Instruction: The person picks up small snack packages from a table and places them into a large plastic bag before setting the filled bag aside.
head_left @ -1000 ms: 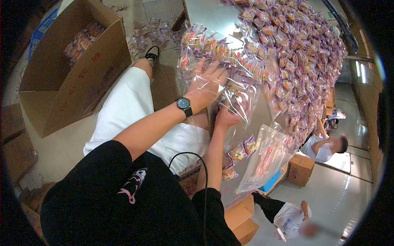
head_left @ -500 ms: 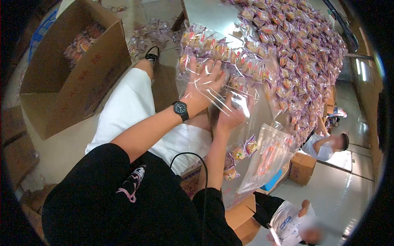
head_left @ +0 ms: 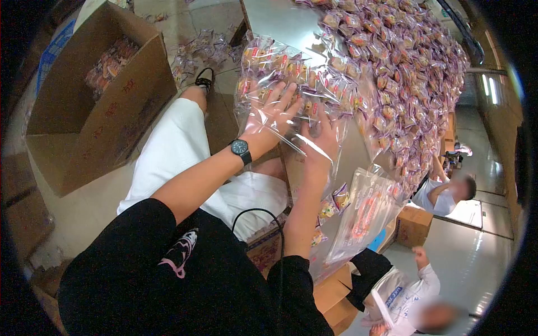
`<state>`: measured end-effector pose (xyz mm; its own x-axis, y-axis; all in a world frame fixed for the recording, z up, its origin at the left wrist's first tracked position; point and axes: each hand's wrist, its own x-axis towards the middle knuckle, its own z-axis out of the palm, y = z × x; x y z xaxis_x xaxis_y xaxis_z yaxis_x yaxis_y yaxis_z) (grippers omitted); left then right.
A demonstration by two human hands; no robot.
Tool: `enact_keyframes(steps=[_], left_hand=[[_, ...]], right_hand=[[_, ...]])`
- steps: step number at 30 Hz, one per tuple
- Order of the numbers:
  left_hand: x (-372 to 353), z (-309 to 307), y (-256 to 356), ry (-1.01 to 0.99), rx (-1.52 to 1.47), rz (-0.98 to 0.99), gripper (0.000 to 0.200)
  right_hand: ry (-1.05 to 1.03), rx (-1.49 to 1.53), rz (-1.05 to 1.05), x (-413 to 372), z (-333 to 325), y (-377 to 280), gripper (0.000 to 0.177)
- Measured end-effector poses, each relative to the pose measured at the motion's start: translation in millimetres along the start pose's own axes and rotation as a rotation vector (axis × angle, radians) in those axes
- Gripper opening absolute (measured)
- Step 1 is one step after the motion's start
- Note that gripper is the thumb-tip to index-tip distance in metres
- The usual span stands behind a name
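One left hand (head_left: 273, 115), yours, fingers spread; one right hand (head_left: 322, 134), yours, slightly apart, fingers extended; both under clear film (head_left: 296, 143).

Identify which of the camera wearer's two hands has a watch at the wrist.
The left hand, nearer the large open cardboard box. A black watch is strapped at its wrist, whereas the right hand has a bare wrist.

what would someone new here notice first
Probably the huge heap of small wrapped packets spread over the table at upper right. Next, near the centre, the left hand and right hand at a clear bag full of packets. Then the big open cardboard box at upper left, with packets inside.
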<state>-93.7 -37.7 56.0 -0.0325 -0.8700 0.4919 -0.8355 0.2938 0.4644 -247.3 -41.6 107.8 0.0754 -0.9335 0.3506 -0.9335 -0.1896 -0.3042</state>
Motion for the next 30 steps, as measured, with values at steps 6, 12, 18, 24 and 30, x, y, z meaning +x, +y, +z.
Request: enact_keyframes(steps=[6,12,18,24,30], left_hand=[[-1,0,2,-0.084,0.050,-0.053,0.056],[1,1,-2,-0.042,-0.009,-0.055,0.057],[1,7,-3,-0.053,-0.001,-0.067,0.056],[3,-2,-5,-0.091,-0.051,-0.048,0.054],[5,10,-8,0.000,0.009,-0.015,0.050]], right_hand=[[-0.066,-0.106,-0.022,-4,4,5,0.073],[-0.063,-0.256,0.174,-6,-7,-28,0.046],[-0.019,-0.265,0.163,-5,-7,-23,0.044],[0.088,-0.248,0.037,-21,14,-9,0.046],[0.078,-0.187,-0.001,-11,21,-8,0.056]])
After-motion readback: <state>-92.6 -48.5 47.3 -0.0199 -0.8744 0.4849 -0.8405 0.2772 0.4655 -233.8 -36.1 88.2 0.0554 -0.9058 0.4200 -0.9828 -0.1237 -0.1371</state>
